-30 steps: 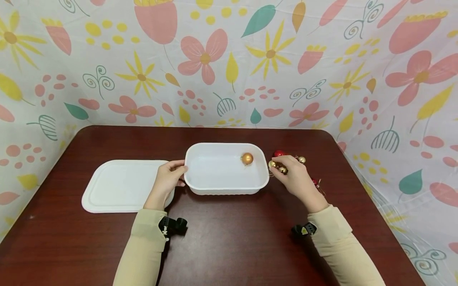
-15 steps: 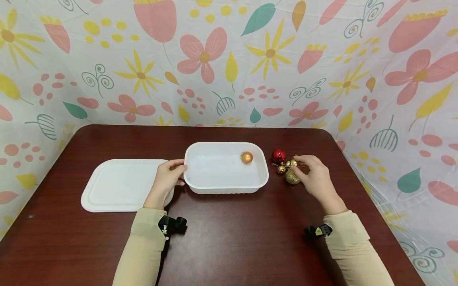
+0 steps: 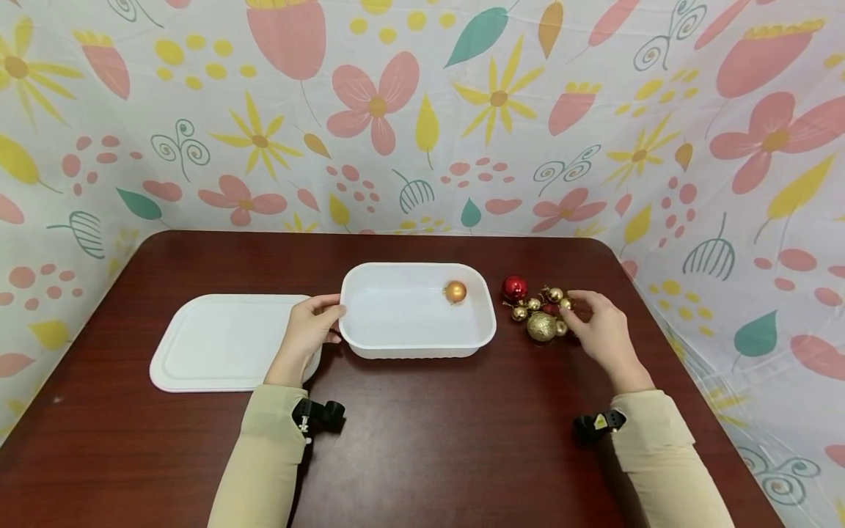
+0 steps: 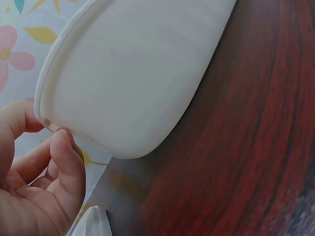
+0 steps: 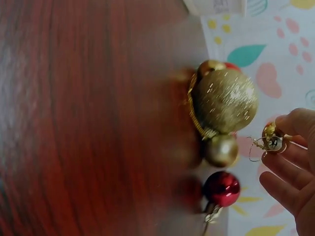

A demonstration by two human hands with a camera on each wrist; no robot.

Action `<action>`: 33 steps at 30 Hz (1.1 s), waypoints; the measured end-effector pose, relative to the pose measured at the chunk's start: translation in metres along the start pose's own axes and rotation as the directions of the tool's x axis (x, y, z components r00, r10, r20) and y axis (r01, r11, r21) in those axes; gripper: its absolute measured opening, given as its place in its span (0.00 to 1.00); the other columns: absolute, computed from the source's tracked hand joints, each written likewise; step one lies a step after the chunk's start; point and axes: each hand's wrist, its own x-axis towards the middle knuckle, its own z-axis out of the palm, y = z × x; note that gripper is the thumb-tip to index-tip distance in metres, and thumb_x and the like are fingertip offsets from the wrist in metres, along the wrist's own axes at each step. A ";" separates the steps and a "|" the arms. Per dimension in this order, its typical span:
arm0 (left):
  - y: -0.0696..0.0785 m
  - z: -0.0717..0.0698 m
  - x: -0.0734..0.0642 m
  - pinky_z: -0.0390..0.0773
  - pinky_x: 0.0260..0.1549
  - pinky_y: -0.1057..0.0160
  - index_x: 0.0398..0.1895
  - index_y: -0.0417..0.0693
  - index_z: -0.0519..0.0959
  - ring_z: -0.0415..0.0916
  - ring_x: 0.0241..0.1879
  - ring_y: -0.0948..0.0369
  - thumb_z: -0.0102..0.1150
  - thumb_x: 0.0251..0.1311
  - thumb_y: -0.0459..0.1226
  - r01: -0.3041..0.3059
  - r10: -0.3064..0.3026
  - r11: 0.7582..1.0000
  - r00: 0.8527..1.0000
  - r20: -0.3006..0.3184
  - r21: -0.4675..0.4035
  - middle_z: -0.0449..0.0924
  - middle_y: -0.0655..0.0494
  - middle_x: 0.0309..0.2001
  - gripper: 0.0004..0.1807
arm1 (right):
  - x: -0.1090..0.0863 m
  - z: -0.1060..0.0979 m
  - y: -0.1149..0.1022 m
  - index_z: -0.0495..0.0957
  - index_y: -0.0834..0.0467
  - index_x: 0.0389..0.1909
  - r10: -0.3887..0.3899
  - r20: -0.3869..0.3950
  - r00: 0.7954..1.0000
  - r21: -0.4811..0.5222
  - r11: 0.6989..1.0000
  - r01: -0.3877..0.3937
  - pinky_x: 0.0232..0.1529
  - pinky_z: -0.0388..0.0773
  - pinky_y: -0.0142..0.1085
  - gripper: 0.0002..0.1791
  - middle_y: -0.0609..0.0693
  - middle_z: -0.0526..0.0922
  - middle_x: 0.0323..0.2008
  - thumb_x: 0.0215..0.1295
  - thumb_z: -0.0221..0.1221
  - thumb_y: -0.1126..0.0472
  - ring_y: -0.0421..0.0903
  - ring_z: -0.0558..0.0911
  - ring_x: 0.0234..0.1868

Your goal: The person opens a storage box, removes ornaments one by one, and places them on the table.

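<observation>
My left hand (image 3: 305,334) pinches the left rim of a white plastic box (image 3: 416,345), thumb on the near side in the left wrist view. One orange-gold bauble (image 3: 455,292) lies in the box's right part. Right of the box, my right hand (image 3: 606,334) pinches a small gold bauble (image 5: 273,138) with a thin loop between thumb and fingers. Beside it lie a large glittery gold bauble (image 3: 541,327), a shiny red bauble (image 3: 515,287) and several small gold ones (image 3: 519,314). A dark red bauble (image 5: 222,189) shows in the right wrist view.
A white lid (image 3: 224,345) lies flat on the dark wooden table (image 3: 422,440), left of the box and partly behind my left forearm. A flower-patterned cloth (image 3: 422,147) hangs behind the table and along its sides.
My right hand has moved right, from beside the box's right edge to the right side of the bauble group, uncovering the red and glittery gold baubles. My left hand stays on the box.
</observation>
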 end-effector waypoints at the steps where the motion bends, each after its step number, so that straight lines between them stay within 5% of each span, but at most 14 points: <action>1: 0.000 0.000 0.000 0.79 0.18 0.71 0.58 0.40 0.74 0.74 0.23 0.67 0.56 0.61 0.36 -0.002 0.002 1.000 1.000 -0.001 0.001 0.77 0.49 0.36 0.21 | 0.000 0.000 0.003 0.75 0.65 0.53 0.022 0.009 1.000 0.005 1.000 -0.022 0.43 0.78 0.56 0.19 0.66 0.79 0.47 0.64 0.59 0.60 0.62 0.80 0.47; 13: 0.000 0.002 0.001 0.79 0.18 0.72 0.57 0.39 0.75 0.75 0.22 0.66 0.56 0.61 0.35 -0.019 0.019 1.000 1.000 -0.007 0.005 0.76 0.49 0.34 0.20 | 0.003 0.009 0.026 0.77 0.66 0.51 0.069 0.077 0.995 -0.017 0.998 -0.068 0.49 0.73 0.58 0.18 0.68 0.75 0.49 0.65 0.56 0.60 0.63 0.79 0.46; 33: -0.003 0.001 0.004 0.79 0.17 0.72 0.56 0.38 0.75 0.74 0.21 0.66 0.56 0.61 0.35 -0.011 0.011 1.000 1.000 -0.014 -0.003 0.75 0.49 0.33 0.20 | 0.009 0.013 0.023 0.77 0.65 0.49 0.124 0.154 0.980 -0.052 0.992 -0.117 0.45 0.74 0.57 0.17 0.67 0.82 0.41 0.65 0.57 0.57 0.65 0.79 0.45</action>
